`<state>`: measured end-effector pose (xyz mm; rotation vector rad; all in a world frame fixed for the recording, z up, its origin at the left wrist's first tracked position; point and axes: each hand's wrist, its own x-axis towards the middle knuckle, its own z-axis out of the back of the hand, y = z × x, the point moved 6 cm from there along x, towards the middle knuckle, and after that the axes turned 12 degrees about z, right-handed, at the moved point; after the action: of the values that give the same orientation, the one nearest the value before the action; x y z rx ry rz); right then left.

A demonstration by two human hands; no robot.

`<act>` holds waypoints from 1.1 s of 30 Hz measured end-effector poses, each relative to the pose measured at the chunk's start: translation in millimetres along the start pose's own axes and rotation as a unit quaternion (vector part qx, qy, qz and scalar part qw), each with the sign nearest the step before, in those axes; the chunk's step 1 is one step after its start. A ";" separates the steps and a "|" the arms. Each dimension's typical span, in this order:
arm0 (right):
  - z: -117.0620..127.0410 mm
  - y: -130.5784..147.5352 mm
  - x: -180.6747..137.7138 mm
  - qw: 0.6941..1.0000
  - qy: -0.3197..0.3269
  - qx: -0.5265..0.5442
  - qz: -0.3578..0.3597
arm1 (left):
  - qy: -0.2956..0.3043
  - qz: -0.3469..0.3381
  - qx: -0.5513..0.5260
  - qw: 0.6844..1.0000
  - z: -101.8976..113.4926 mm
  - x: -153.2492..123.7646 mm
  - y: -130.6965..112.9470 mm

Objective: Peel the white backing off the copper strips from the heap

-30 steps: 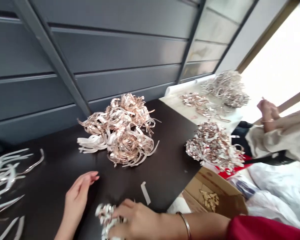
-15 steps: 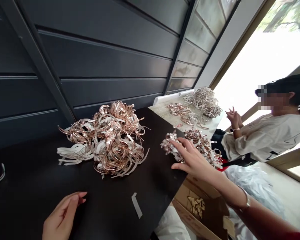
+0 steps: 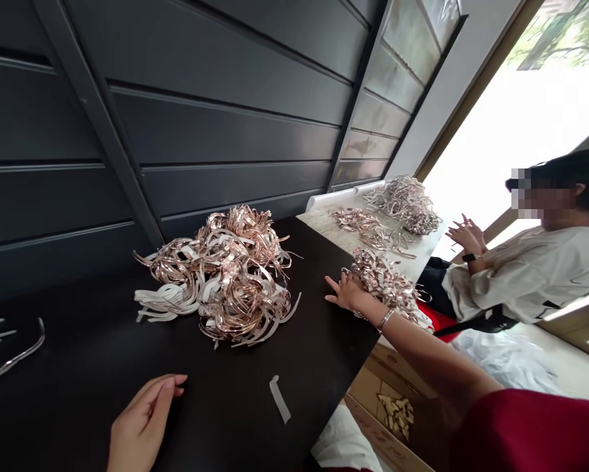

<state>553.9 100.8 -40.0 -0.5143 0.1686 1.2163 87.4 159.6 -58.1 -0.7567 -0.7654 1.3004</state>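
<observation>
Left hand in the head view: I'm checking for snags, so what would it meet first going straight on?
The left hand would probably meet the heap of copper-coloured strips first; depth is unclear.

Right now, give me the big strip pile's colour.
Rose-gold strips mixed with white, best in the head view.

A tangled bundle of curled strips (image 3: 385,285) lies at the far corner of the dark worktop (image 3: 92,367), its strips shiny copper-pink with white showing along them; the right hand (image 3: 348,293) rests against its near end, fingers spread and palm down; the open left hand (image 3: 144,416) lies apart from it, nearest a single flat white strip (image 3: 279,398), which lies alone on the worktop, not touching that hand; a much larger loose heap of the same strips (image 3: 220,278) sits between the two hands, farther up the worktop.
</observation>
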 end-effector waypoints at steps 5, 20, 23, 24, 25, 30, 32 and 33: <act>7.1 6.4 1.4 1.000 0.014 0.011 0.014 | 0.002 -0.035 -0.010 0.999 -1.4 -4.5 -9.2; 58.7 39.1 -85.2 0.968 -0.247 0.009 0.034 | 0.002 -0.032 -0.002 0.999 -1.4 -4.2 -7.7; 94.6 64.2 -97.1 0.898 -0.393 0.113 0.163 | 0.008 -0.019 0.017 1.000 -2.5 -2.1 -3.9; 100.5 78.5 -98.5 0.869 -0.411 0.149 0.230 | 0.011 -0.017 0.022 1.000 -3.1 -1.7 -3.5; 102.3 94.5 -98.3 0.845 -0.410 0.180 0.291 | 0.013 -0.014 0.028 0.999 -3.9 -1.6 -3.4; 83.3 166.6 -88.6 0.807 -0.407 0.170 0.393 | 0.025 -0.022 0.050 0.998 -8.2 -2.4 -5.8; 78.2 176.7 -82.2 0.804 -0.427 0.172 0.376 | 0.027 -0.031 0.058 0.997 -9.7 -2.7 -6.4; 77.6 177.1 -79.4 0.799 -0.440 0.181 0.369 | 0.028 -0.036 0.064 0.997 -10.5 -2.9 -6.5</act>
<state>350.9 113.4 8.2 0.5537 -0.2254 2.0138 99.4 155.5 -58.6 -0.6554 -0.6525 1.2464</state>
